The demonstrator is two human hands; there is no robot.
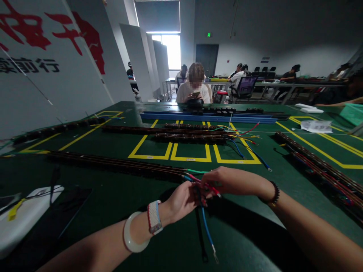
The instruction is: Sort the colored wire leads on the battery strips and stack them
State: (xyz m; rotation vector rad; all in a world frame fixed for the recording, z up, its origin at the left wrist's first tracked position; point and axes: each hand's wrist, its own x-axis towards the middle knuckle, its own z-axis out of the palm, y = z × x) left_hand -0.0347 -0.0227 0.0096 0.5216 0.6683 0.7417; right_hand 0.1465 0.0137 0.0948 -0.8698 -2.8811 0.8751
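My left hand [183, 200], with a watch on its wrist, is closed around insulated wires at the end of a long dark wire-lined strip [121, 164]. A blue wire [206, 223] hangs down from between my hands to a metal terminal near the table's front. My right hand [219, 180] meets the left from the other side, its fingers pinched on a red wire [194, 178]; its red tip shows just below the fingers. Beside them a green wire [198, 172] leaves the same strip and runs toward my right hand. Fingers partly hide the exact grip.
On the green table [119, 211], more wired strips [193, 136] lie behind within yellow tape outlines. Another strip [320, 170] is at right, blue rails [210, 116] at the back. A white device [28, 215] sits at left. A person [195, 87] sits opposite.
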